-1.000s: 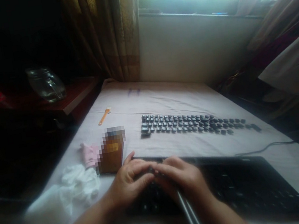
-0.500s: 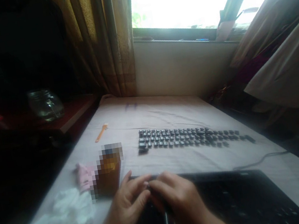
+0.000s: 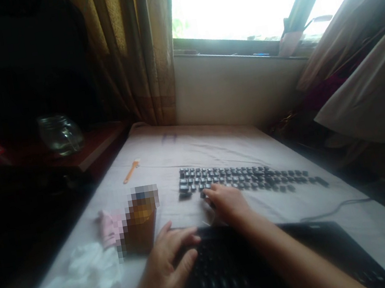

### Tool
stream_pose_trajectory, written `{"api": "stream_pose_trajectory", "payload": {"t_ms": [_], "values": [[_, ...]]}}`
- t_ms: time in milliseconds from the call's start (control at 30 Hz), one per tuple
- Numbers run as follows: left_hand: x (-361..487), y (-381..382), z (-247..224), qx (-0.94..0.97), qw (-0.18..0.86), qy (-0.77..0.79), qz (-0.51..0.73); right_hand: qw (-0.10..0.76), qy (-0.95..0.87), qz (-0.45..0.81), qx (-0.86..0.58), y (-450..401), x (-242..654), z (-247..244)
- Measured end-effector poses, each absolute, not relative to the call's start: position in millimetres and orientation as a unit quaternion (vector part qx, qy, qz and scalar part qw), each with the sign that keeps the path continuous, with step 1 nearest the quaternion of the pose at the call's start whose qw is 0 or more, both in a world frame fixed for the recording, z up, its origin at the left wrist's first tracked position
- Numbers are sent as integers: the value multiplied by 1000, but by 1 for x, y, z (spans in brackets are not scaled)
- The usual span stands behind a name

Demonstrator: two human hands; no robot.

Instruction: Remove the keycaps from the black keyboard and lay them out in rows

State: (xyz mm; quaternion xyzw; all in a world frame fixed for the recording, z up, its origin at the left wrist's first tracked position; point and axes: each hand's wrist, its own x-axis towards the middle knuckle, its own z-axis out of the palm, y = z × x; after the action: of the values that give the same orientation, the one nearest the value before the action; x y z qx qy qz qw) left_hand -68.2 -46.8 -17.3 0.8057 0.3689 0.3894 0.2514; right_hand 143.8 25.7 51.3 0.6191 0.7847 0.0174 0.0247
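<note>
My right hand [image 3: 228,201] reaches out over the bed to the near row of laid-out black keycaps [image 3: 226,174]. Its thumb and fingertips are pinched on a single keycap [image 3: 203,194] at that row's left end. A thin pale thing shows blurred under the palm; I cannot make out its kind. Beneath my forearm lies a black keyboard [image 3: 318,245], its bare key posts showing in part. My left hand [image 3: 172,259] rests at the keyboard's far left corner, fingers spread and holding nothing.
Left of the keyboard are a blurred-out brown item [image 3: 138,230], a pink cloth [image 3: 108,228] and crumpled white tissue [image 3: 96,271]. Farther back lies an orange-handled brush [image 3: 131,171]. A glass jar [image 3: 61,134] stands on a wooden shelf. A cable [image 3: 337,208] runs off right.
My right hand has moved from beside my left hand over the keyboard, forward to the keycaps. My left hand has stayed in place, its fingers now free of the right.
</note>
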Motion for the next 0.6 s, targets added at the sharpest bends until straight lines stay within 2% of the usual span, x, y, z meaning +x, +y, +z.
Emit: {"api": "stream_pose_trajectory", "payload": {"t_ms": [267, 600], "values": [[-68, -47, -18, 815, 244, 361, 381, 63, 780, 14, 623, 32, 128, 44], [-66, -49, -15, 817, 245, 359, 380, 69, 779, 6, 624, 36, 124, 43]]}}
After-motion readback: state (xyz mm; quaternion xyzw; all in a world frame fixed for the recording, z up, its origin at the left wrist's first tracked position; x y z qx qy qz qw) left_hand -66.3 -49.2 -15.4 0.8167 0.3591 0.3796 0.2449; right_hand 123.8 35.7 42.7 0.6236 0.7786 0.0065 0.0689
